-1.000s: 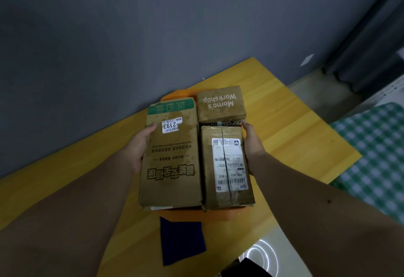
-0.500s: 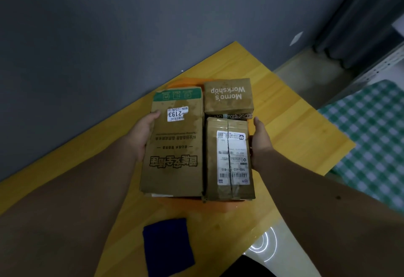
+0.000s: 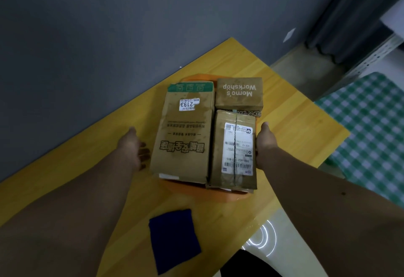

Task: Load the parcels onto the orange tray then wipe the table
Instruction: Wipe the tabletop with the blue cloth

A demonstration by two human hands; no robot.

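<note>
Three brown cardboard parcels lie on the orange tray on the wooden table. The long parcel with a green band fills the tray's left side. The "Momo's Workshop" box sits at the back right, and the parcel with a white shipping label lies in front of it. My left hand hovers just left of the long parcel, fingers relaxed, a small gap between them. My right hand rests flat against the right side of the labelled parcel. A dark blue cloth lies on the table near me.
The yellow wooden table stands against a grey wall. A green checked cloth lies off to the right, past the table's edge. A glossy white surface shows below the table's near right edge.
My left hand has come off the long parcel's side and drawn back toward me. The right hand stays against the labelled parcel. The view has tilted, showing more of the blue cloth.
</note>
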